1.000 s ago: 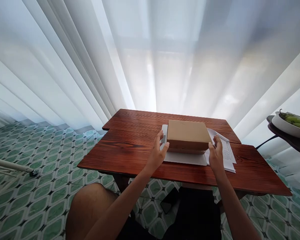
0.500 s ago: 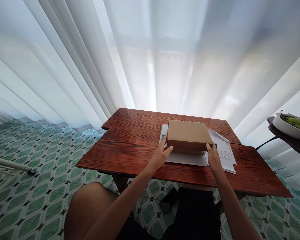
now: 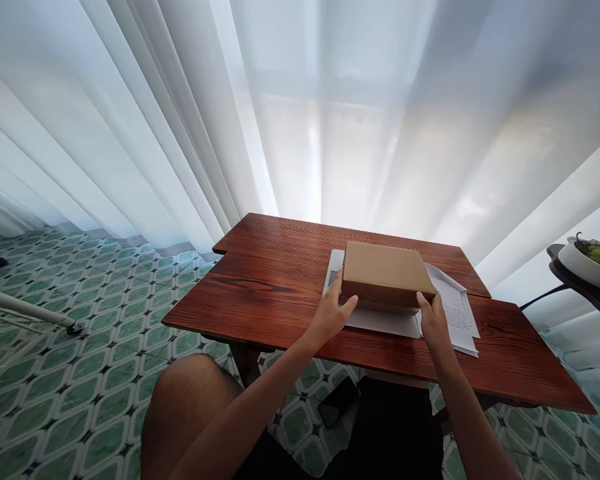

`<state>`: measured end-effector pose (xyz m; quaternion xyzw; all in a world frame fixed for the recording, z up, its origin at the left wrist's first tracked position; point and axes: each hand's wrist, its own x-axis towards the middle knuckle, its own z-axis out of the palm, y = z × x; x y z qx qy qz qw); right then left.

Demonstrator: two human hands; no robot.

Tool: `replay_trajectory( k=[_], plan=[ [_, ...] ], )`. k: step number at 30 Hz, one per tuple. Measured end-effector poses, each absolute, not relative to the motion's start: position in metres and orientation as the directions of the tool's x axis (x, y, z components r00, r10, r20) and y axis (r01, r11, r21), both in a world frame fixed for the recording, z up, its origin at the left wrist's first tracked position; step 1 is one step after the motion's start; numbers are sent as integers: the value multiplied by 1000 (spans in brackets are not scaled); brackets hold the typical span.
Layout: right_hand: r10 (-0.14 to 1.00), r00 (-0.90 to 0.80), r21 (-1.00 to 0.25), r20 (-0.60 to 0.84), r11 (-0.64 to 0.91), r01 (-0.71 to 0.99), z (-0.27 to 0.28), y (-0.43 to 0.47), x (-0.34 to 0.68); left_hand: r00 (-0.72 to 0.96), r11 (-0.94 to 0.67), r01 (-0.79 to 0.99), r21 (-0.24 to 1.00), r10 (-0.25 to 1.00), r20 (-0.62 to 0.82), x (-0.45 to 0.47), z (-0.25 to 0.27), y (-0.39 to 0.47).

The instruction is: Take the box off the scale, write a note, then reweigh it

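A closed brown cardboard box [image 3: 385,267] is held between my two hands over the wooden table. My left hand [image 3: 333,312] grips its left side, thumb on the front face and fingers along the edge. At the front right corner, my right hand [image 3: 433,320] clasps the box with the thumb in front. Under the box lies a flat white object [image 3: 383,323], mostly covered; whether the box rests on it I cannot tell. Printed sheets of paper [image 3: 457,310] lie beside the box on the right, partly behind my right hand.
The dark red wooden table [image 3: 260,287] stands before a white curtain [image 3: 300,120]. At the right, a bowl of green grapes [image 3: 593,267] sits on a dark stand. A dark phone-like object [image 3: 337,402] is below the table edge. A pale metal frame [image 3: 25,308] stands at the left.
The view has shifted slightly, so the table and box appear a little farther right. Both hands keep hold of the box, which looks slightly more tilted.
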<state>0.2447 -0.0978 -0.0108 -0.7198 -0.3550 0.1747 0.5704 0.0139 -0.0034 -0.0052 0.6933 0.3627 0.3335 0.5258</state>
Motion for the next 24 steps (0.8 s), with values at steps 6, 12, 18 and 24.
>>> replay_trajectory(
  k=[6, 12, 18, 24],
  plan=[
    [702, 699, -957, 137, -88, 276, -9, -98, 247, 494, -185, 135, 973, 864, 96, 16, -3, -4],
    [712, 675, -960, 193, -6, 281, -8, -98, 248, 475, -193, 128, 973, 873, 111, 15, 1, -7],
    [714, 662, -959, 229, 48, 280, -2, -102, 248, 462, -202, 104, 974, 877, 132, 12, 6, -8],
    [727, 623, -945, 288, 111, 308, 0, -98, 247, 423, -212, 104, 972, 894, 150, 7, 12, -7]
  ],
)
